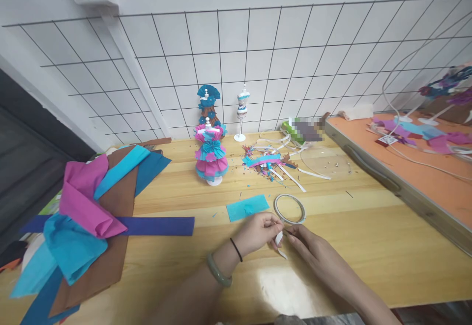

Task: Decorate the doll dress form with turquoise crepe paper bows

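Note:
My left hand (pixel 263 229) is closed in a pinch on a small white strip (pixel 279 238), whose curled end hangs below the fingers. Close against it, my right hand (pixel 313 247) has thumb and finger pressed together; what lies between them is too small to make out. A roll of tape (pixel 289 209) lies flat just behind both hands. Beside it on the wooden table (pixel 368 236) is a light-blue crepe paper rectangle (pixel 241 208) with a small blue piece on top.
A miniature dress form in a pink-and-blue paper dress (pixel 211 160) stands mid-table, with a brown-and-blue one (pixel 209 101) and a white one (pixel 241 111) behind. Paper scraps (pixel 267 162) lie to their right. Crepe paper sheets (pixel 114 207) pile up at left; an orange surface (pixel 416 167) borders the right.

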### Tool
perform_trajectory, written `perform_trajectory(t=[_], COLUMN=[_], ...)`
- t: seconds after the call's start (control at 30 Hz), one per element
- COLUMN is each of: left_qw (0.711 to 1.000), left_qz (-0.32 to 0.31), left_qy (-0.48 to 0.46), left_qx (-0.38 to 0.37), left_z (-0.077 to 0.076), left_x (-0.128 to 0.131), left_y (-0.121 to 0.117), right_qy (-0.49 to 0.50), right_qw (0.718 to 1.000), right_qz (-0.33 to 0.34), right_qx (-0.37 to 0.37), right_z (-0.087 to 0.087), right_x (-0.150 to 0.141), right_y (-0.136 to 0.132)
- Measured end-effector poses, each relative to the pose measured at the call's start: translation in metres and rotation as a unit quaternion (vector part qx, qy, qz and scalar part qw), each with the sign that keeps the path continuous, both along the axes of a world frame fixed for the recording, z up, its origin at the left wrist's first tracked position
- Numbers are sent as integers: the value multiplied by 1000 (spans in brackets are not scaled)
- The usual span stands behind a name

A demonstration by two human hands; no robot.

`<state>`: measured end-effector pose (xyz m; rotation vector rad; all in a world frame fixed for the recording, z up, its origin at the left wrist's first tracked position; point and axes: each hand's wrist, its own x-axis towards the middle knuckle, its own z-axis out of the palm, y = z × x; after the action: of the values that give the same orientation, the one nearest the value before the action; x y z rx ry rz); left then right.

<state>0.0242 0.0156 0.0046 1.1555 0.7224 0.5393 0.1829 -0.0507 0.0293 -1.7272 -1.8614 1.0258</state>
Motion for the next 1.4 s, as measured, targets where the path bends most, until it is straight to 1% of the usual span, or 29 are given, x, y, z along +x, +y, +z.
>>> perform_trajectory(t=[0.23,0.4,0.83,1.1,1.4], left_qw=[1000,999,993,992,992], left_qz=[-13,-32,-82,-102,-109], left_qy=[-26,-27,-34,-22,-17], left_qx=[-1,-18,-72,-68,-63], left_z=[-4,-5,-1,-2,4], left_x=[-1,-1,-5,-5,-6], left_y=[2,2,4,5,4], right_qy=[7,11,0,-38,-51], right_qw=[1000,1000,999,998,998], right_qz=[12,24,48,48,41], right_qx=[-1,-10,3,6,7], right_z=[6,10,16,13,12], right_x=[-4,-5,-6,-5,-7], right_y=[2,4,4,5,4])
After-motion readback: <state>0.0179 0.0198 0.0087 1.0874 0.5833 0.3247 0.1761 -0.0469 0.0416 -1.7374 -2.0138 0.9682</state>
